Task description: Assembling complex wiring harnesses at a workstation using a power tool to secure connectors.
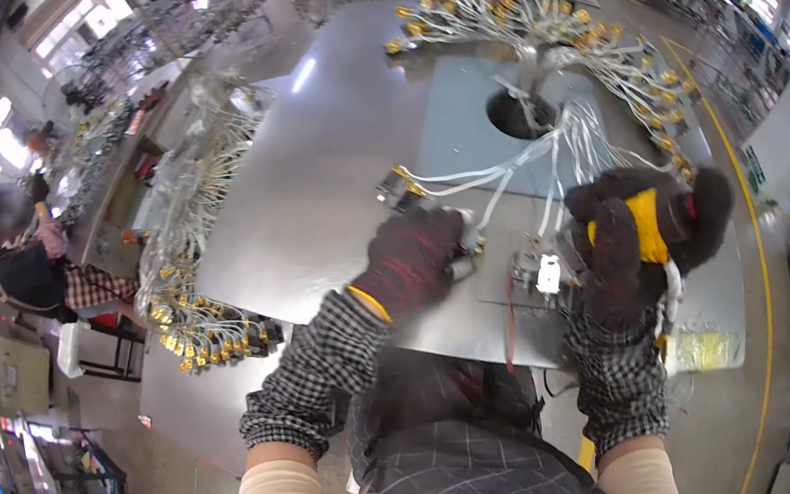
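My left hand (413, 261), in a dark red and black glove, is curled at the table's near side. Its fingertips close on a small metal fitting (464, 264), partly hidden by the glove. In a dark glove, my right hand (615, 251) wraps round a yellow and black power drill (649, 225) whose nose points left. Between both hands a small metal fixture (529, 266) sits near the table edge. White cables (496, 172) with yellow-gold ends run over the table, past my left hand, toward a round hole (518, 115) in a blue-grey panel.
A large bundle of white cables with yellow ends (512, 3) lies on the far side of the metal table (309, 209). More bundled cables (198, 315) hang at the left. Another person (33, 257) works at a bench there. A yellow floor line (754, 247) runs along the right.
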`<state>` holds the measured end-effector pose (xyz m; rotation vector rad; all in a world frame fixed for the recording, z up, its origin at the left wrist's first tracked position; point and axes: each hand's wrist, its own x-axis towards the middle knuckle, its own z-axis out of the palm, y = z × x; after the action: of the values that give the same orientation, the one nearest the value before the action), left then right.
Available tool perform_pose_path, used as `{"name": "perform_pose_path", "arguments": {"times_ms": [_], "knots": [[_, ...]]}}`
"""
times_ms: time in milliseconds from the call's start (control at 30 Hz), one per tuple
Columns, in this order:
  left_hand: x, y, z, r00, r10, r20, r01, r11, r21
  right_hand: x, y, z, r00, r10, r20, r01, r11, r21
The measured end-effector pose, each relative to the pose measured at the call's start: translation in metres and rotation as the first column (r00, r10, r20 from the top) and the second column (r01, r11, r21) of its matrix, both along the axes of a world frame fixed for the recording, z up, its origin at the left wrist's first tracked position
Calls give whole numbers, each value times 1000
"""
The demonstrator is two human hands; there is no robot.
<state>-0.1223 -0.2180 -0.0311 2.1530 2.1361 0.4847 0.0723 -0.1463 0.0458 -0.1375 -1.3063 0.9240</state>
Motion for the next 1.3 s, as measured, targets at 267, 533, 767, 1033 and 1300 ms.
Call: {"name": "perform_pose_path", "arguments": {"times_ms": [267,533,767,1033,1300], "knots": [[0,-12,30,-207,13,978,-18,1000,-17,-3,3,6,984,-153,94,148,987,61],[23,-19,3,-487,-65,871,-70,997,35,-2,2,7,989,-126,79,125,992,16],[60,3,40,803,-230,550,96,961,261,20,36,15,989,-140,-49,143,987,72],[39,14,32,871,-203,447,170,979,113,8,21,15,989,-145,-30,147,988,53],[51,18,45,922,-156,354,183,982,-44,0,18,3,974,-200,105,191,977,91]]}}
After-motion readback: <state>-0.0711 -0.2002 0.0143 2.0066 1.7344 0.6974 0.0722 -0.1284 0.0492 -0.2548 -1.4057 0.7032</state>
